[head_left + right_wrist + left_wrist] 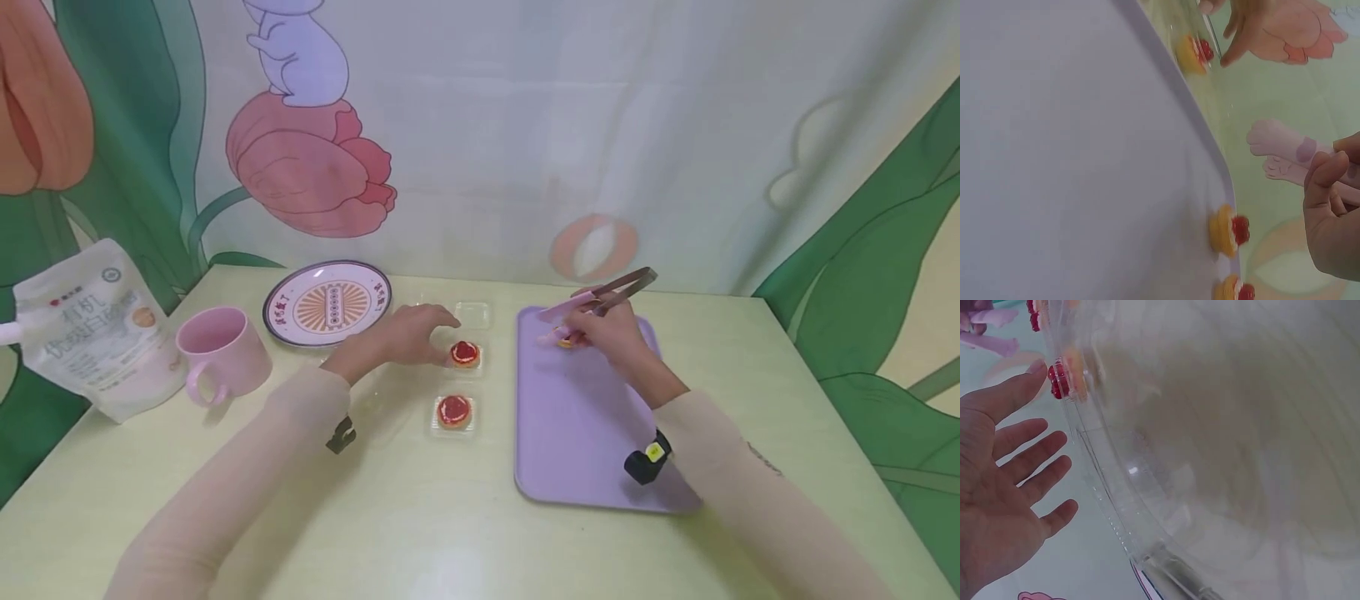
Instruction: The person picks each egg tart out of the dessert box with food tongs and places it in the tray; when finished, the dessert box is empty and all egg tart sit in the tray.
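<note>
My left hand (418,333), fingers spread and holding nothing, hovers beside a small red-topped tart (465,355) in a clear plastic box. In the left wrist view the thumb reaches toward the tart (1060,380); whether it touches the plastic is unclear. A second boxed tart (453,411) sits nearer the front. Above the purple tray (547,450), my right hand (609,327) grips pink tongs (1288,147) with paw-shaped tips. The tips look slightly apart, with nothing between them. Two tarts (1227,231) show on the tray in the right wrist view, mostly hidden by the hand in the head view.
A clear plastic box (472,315) without a tart stands behind the boxed tarts. Further left are a round patterned plate (300,312), a pink mug (232,358) and a white spouted pouch (97,333). A printed curtain (487,150) hangs along the table's back edge.
</note>
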Demonstrator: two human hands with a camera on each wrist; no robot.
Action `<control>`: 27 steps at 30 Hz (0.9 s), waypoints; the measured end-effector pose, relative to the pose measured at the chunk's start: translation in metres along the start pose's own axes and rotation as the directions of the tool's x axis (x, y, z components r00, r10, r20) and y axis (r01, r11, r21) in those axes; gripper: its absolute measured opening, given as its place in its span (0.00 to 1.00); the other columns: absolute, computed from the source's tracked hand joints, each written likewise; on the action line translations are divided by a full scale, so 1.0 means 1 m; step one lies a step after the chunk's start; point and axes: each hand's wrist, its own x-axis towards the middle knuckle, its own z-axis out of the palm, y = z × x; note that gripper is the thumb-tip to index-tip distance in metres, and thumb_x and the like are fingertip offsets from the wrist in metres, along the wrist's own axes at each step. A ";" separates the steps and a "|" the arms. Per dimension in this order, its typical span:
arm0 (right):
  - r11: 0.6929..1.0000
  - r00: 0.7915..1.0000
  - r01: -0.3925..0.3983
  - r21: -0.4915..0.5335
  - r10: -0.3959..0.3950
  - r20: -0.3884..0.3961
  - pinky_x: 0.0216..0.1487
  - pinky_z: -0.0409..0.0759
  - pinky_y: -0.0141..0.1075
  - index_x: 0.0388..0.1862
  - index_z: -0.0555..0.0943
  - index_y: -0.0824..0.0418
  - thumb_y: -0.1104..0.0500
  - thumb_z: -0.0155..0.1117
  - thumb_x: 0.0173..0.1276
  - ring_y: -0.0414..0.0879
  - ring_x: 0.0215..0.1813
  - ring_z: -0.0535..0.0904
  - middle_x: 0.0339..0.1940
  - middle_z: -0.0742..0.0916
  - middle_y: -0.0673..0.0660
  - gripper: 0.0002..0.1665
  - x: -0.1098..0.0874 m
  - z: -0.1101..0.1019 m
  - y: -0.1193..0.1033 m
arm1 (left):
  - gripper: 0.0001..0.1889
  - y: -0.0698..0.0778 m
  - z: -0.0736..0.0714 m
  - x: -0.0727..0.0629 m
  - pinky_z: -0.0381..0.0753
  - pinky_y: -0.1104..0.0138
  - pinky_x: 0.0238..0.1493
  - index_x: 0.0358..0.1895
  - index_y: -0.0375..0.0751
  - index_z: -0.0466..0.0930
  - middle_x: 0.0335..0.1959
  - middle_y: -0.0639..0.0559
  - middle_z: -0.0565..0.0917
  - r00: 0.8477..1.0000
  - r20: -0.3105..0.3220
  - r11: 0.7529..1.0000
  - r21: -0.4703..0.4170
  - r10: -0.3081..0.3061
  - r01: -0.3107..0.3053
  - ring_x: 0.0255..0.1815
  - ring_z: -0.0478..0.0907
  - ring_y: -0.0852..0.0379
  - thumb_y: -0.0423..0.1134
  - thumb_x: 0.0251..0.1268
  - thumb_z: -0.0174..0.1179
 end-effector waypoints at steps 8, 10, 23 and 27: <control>0.996 0.995 -0.026 0.086 0.018 0.094 0.24 0.75 0.27 0.51 0.75 0.69 0.70 0.59 0.62 0.39 0.20 0.74 0.24 0.83 0.48 0.17 0.003 0.032 -0.010 | 0.33 -0.003 0.004 0.001 0.62 0.45 0.76 0.68 0.38 0.73 0.71 0.39 0.72 1.000 0.017 0.999 0.027 0.016 -0.017 0.75 0.65 0.39 0.45 0.61 0.69; 0.994 0.995 -0.030 0.105 0.020 0.102 0.23 0.75 0.26 0.52 0.75 0.69 0.70 0.60 0.62 0.38 0.19 0.74 0.24 0.84 0.47 0.18 0.004 0.039 -0.009 | 0.34 -0.003 0.005 0.002 0.60 0.45 0.76 0.69 0.38 0.72 0.72 0.38 0.71 1.000 0.029 1.000 0.021 0.005 -0.005 0.76 0.63 0.39 0.46 0.61 0.70; 0.987 0.983 -0.125 0.103 0.109 0.146 0.22 0.75 0.25 0.55 0.75 0.69 0.71 0.62 0.61 0.38 0.18 0.75 0.21 0.82 0.48 0.21 0.014 0.073 -0.004 | 0.37 -0.005 0.007 0.000 0.61 0.47 0.77 0.69 0.37 0.71 0.71 0.40 0.72 0.999 0.019 0.999 -0.017 -0.039 0.040 0.76 0.64 0.39 0.46 0.58 0.72; 0.984 0.980 -0.137 0.110 0.119 0.157 0.21 0.75 0.25 0.56 0.74 0.70 0.72 0.61 0.63 0.37 0.17 0.74 0.19 0.82 0.48 0.21 0.013 0.080 -0.004 | 0.36 -0.006 0.008 0.001 0.61 0.47 0.77 0.69 0.37 0.71 0.71 0.40 0.73 0.999 0.010 0.998 -0.036 -0.048 0.048 0.75 0.64 0.38 0.45 0.58 0.72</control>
